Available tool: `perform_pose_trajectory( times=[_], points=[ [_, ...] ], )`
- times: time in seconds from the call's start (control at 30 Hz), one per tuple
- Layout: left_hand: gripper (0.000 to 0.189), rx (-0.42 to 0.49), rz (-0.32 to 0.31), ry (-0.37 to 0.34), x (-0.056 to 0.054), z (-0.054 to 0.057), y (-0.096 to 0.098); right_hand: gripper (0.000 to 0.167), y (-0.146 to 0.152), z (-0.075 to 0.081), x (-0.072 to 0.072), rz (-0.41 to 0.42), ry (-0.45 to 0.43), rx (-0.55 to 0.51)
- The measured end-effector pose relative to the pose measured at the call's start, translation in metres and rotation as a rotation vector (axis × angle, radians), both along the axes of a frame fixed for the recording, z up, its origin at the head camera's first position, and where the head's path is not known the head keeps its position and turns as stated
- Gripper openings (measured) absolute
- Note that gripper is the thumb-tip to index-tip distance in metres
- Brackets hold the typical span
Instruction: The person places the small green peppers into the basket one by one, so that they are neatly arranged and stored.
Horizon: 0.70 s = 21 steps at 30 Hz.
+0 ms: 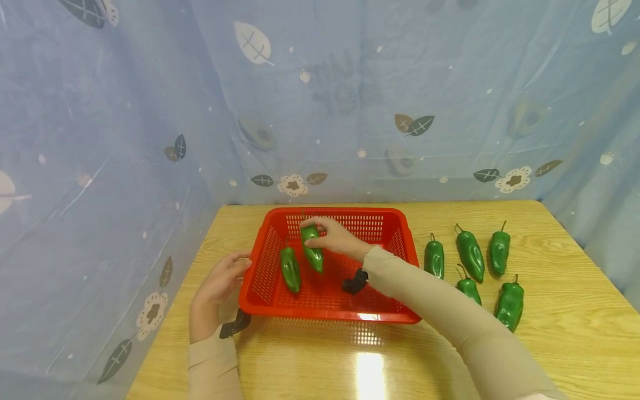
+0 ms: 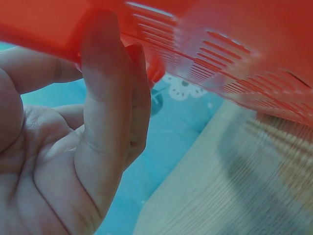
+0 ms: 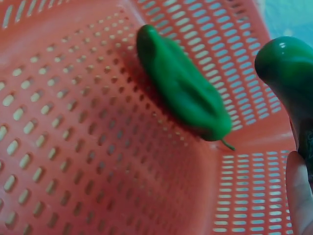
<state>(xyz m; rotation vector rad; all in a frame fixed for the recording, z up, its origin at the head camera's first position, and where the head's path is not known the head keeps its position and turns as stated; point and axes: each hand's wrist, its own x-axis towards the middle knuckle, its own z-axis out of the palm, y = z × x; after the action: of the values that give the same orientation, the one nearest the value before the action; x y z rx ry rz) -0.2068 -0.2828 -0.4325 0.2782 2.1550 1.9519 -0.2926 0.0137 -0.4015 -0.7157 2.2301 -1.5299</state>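
Gripping 1 green pepper [image 1: 314, 256] in right fingers [image 1: 322, 241], with long axis near-parallel to loose pepper [image 1: 290, 270] just left; touching red basket [image 1: 320, 315] with left fingers [image 1: 237, 259]; cannot tell whether clasped.

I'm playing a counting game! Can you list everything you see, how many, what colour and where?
Basket: one, red, on the table.
Held pepper: one, green, over the basket.
Lying pepper: one, green, on the basket's floor.
Table peppers: five, green, right of the basket.
Table: one, yellowish wood, under the basket.
Patterned sheeting: can't count pieces, mostly blue, behind and beside the table.
Wrist devices: two, black, one at each wrist.
Sleeves: two, beige, on the arms.
Left hand: one, touching the basket's left side.
Right hand: one, holding a pepper.
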Motion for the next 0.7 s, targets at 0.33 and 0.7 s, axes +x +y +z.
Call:
perform_pose_trajectory(
  times=[0.33,0.7],
  points=[
    [0.041,-0.009,0.000,0.015,-0.003,0.006,0.002,0.045,-0.013,-0.018,-0.002,0.048,0.038,0.107],
    [0.042,-0.012,0.016,-0.010,-0.001,0.000,0.000,0.045,-0.027,-0.041,-0.001,0.082,0.038,0.215]
  ],
)
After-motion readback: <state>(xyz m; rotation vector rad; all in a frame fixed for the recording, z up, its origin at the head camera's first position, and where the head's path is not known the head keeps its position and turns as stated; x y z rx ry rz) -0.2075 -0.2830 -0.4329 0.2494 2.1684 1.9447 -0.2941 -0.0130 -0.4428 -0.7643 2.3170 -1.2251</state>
